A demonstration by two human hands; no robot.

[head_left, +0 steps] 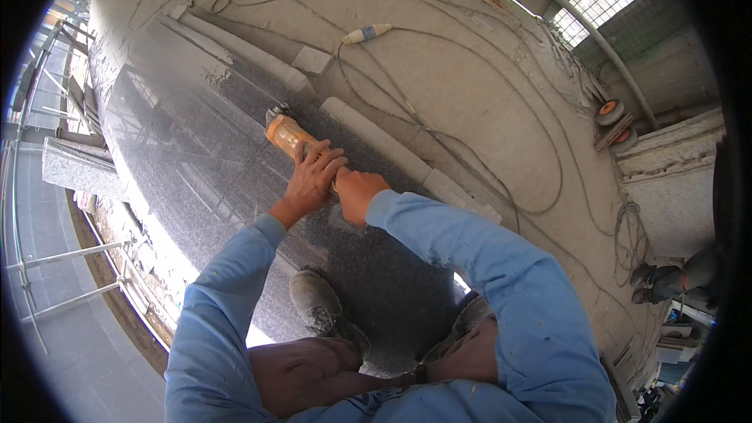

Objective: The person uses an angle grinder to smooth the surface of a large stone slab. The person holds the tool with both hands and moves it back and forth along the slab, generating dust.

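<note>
An orange angle grinder (282, 131) lies along the polished dark stone slab (180, 133), its metal head pointing up-left near the slab's far long edge, where a band of lighter stone strips (376, 133) runs alongside. My left hand (312, 178) is closed over the grinder's body. My right hand (359, 194) grips its rear end, just behind the left one. My grey shoe (312, 298) rests on the slab below my hands.
Cables and a plug connector (366, 33) lie on the dusty floor. At right are wheels (609, 112), a pale block stack (666, 188) and another person's legs (670, 278). Scaffold rails (66, 254) run along the left; a stone piece (74, 168) juts beside them.
</note>
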